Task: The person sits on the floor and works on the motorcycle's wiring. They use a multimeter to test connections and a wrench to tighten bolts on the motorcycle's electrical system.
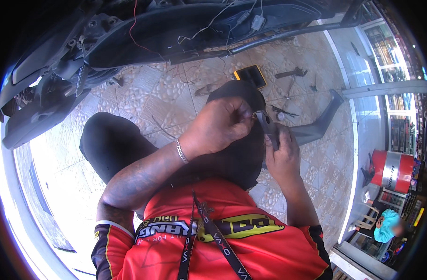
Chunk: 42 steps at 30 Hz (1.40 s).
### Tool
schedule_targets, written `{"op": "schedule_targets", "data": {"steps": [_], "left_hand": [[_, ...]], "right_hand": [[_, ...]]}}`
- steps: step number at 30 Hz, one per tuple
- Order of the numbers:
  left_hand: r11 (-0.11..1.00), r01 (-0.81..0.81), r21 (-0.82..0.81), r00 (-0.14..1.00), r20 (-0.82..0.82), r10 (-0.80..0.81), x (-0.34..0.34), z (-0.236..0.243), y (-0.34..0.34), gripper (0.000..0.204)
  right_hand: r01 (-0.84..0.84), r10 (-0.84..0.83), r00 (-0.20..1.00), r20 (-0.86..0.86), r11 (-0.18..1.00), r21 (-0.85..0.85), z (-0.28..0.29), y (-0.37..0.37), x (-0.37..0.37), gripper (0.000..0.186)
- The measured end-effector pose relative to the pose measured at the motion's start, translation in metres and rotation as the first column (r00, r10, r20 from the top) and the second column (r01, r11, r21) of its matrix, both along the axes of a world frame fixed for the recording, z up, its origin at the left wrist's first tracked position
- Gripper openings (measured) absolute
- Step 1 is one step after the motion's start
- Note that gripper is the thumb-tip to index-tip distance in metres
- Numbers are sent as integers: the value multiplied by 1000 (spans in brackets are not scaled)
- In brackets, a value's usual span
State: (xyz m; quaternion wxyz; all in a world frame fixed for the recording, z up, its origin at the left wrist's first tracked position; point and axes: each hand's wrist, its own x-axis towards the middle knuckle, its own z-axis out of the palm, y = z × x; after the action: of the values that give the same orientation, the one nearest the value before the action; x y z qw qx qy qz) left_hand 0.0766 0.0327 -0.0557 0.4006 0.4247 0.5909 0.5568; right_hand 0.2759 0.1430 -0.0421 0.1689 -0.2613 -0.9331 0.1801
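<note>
While the right hand is wrapped around one dark pliers-like tool by the raised right knee, the left hand, just beside it, pinches one small brass-coloured piece at the tool's head. One yellow-edged black box lies beyond. Printed lettering marks three things: red shirt, black lanyard, red drum.

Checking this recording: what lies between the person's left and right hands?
In the head view, the upper end of a dark hand tool, held in the right hand, with a small brass-coloured piece beside it, next to the left hand.
</note>
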Motion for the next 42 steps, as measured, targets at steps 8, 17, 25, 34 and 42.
{"op": "schedule_targets", "data": {"steps": [8,17,25,34,42], "left_hand": [[998,39,-41,996,83,-36,-2,8,-5,12],[1000,7,-11,995,100,-6,0,2,2,10],[987,-38,-154,998,-55,30,-6,-9,4,8],[997,-55,-57,974,217,66,9,-5,9,9],[995,-93,-33,984,152,97,10,-8,12,11]], "right_hand": [[168,77,980,182,166,-972,15,15,5,24],[-268,-304,945,-121,-505,-820,-8,29,16,28],[615,-747,665,13,537,-577,-153,111,110,38],[746,-776,-180,605,-509,-430,-397,11,346,53],[999,-926,-23,376,-4,53,-417,0,310,54]]}}
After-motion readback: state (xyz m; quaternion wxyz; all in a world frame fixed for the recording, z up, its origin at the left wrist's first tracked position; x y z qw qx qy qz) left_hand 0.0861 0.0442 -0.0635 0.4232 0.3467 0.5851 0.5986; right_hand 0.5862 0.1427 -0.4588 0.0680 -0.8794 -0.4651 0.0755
